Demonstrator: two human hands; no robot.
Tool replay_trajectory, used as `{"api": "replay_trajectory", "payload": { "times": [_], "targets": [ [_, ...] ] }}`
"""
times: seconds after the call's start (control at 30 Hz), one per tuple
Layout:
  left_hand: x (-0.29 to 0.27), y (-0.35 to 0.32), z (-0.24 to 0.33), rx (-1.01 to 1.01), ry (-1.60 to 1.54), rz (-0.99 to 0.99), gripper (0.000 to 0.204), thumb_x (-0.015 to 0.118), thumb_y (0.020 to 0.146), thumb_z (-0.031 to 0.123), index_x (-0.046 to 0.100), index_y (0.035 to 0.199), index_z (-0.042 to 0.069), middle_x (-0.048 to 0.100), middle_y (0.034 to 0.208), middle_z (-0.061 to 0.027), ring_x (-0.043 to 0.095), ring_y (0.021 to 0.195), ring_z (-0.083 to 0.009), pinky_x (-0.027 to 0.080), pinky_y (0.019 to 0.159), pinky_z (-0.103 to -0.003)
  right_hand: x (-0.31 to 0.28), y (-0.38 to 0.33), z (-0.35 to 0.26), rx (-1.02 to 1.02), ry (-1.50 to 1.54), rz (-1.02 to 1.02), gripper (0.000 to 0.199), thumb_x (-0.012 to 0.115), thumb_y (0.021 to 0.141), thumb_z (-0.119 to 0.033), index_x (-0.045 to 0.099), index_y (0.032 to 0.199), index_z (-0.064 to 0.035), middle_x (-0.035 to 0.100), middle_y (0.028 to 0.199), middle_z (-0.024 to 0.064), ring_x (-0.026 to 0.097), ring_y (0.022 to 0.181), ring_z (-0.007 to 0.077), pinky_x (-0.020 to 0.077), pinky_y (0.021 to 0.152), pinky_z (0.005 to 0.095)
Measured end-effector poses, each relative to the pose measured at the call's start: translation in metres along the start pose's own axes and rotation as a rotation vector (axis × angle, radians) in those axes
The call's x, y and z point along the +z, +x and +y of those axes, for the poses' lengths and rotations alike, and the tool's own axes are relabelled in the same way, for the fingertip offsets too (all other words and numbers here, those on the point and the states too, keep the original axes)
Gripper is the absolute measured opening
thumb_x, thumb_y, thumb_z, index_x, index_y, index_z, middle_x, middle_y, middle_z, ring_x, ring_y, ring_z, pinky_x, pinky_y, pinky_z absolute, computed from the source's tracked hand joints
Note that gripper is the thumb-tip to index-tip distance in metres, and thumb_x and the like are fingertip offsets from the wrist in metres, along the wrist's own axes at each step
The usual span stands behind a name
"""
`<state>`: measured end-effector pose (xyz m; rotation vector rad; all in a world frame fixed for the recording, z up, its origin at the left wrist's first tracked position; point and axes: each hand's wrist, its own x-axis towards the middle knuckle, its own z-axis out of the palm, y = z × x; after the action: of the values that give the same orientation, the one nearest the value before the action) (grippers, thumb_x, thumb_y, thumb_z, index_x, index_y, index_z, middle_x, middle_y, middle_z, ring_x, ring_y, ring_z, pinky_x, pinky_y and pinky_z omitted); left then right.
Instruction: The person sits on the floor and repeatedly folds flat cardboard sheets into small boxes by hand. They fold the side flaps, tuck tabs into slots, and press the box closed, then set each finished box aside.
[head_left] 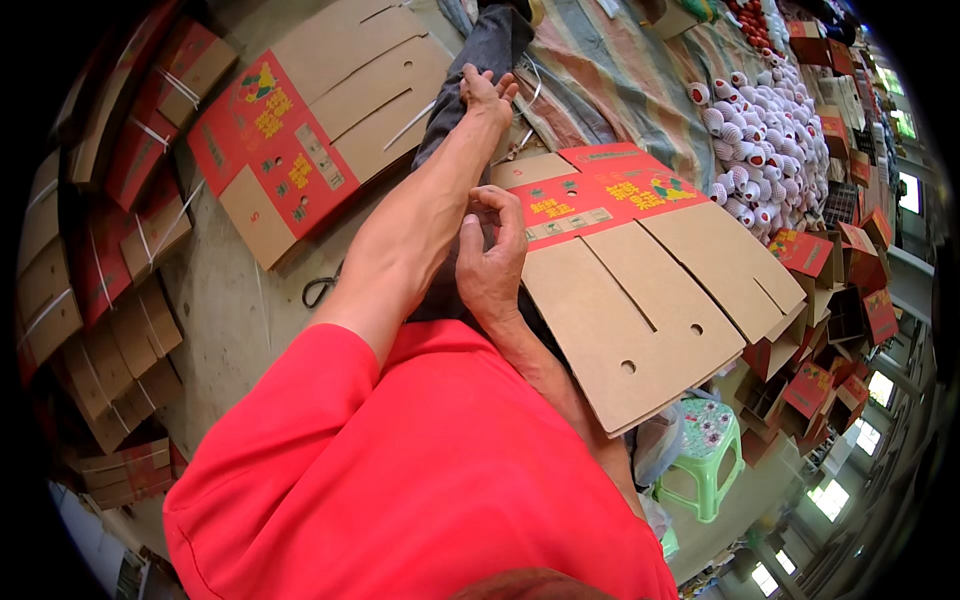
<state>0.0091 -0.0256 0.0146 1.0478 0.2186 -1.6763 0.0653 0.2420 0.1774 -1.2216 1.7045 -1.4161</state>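
My left hand [488,95] is stretched far forward over a dark grey trouser leg [497,42], its fingers apart and slightly bent, with nothing visible in them. Closer in, my right hand [492,250] is held beside my left forearm, fingers loosely curled and a gap between them and the thumb. No object shows in it. To its right lies a flat stack of folded cardboard cartons [640,290], brown with a red printed band, slots and round holes. Another flat stack of the same cartons [310,130] lies on the floor to the left of my left arm.
Bundles of strapped cartons [130,220] pile up at the far left. A striped cloth [610,85] covers the ground ahead. White-netted round items [765,160] are heaped at the right, near open red cartons [808,385]. A green stool [710,445] stands at the lower right.
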Motion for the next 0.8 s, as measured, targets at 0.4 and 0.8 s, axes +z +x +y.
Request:
{"api": "replay_trajectory", "payload": {
  "times": [0.4,0.8],
  "targets": [
    [-0.011,-0.004,-0.005,0.055,0.127,-0.095,0.067,0.043,0.114,0.049,0.025,0.168,0.013,0.041,0.17,-0.0137,0.07,0.106,-0.0343,0.057,0.084,-0.049,0.002,0.003,-0.009,-0.056,-0.13,-0.055,0.021,0.06,0.099,0.001,0.065,0.12,0.0023,0.069,0.1,0.0104,0.066,0.085,0.0181,0.0553,0.079,0.0321],
    [-0.017,0.008,-0.018,0.141,0.205,-0.093,0.06,0.047,0.113,0.05,0.038,0.159,0.013,0.05,0.16,-0.0126,0.074,0.093,-0.026,0.058,0.073,-0.042,0.004,0.012,-0.012,-0.143,-0.199,0.006,0.021,0.068,0.099,-0.008,0.065,0.118,0.0021,0.067,0.111,0.0185,0.067,0.094,0.0309,0.0559,0.081,0.039]
  ]
}}
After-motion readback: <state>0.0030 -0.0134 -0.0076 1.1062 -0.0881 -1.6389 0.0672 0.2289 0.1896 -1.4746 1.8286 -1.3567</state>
